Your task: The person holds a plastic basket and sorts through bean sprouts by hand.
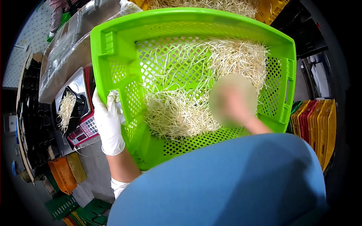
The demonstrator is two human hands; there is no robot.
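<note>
A bright green plastic crate (192,13) with latticed walls and base is tilted toward me and fills the middle of the view. Thin whitish bean sprouts (181,115) lie inside it in two heaps, with loose strands between them. My left hand (107,122), in a white glove, grips the crate's left edge, with the thumb over the rim. Inside the crate, at the right-hand heap, is my right hand (233,101). A round blur covers it, so its fingers and anything in them cannot be made out.
Left of the crate, a black tray (77,107) of sprouts sits on a scale with a red keypad (87,128). Stacked black trays (34,113) stand farther left. Yellow and red crates (316,124) are at right. More sprouts (211,4) lie beyond. Blue cloth (215,180) covers the foreground.
</note>
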